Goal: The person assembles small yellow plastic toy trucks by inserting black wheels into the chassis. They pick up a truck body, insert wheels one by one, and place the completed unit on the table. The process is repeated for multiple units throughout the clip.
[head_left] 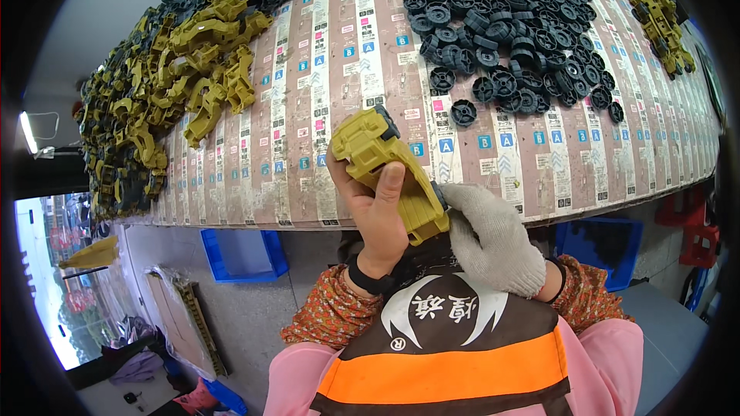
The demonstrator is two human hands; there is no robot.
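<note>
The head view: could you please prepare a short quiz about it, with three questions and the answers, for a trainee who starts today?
1. True or false: the right hand wears a pale knitted glove.
2. Choose one. The left hand holds: A) a blue bin; B) a pair of scissors; C) a yellow toy vehicle body.
3. Fill in one word: in the picture, the loose dark wheels lie ____ the yellow parts at the left and the yellow parts at the far right.

Key: 1. True. 2. C. 3. between.
</note>
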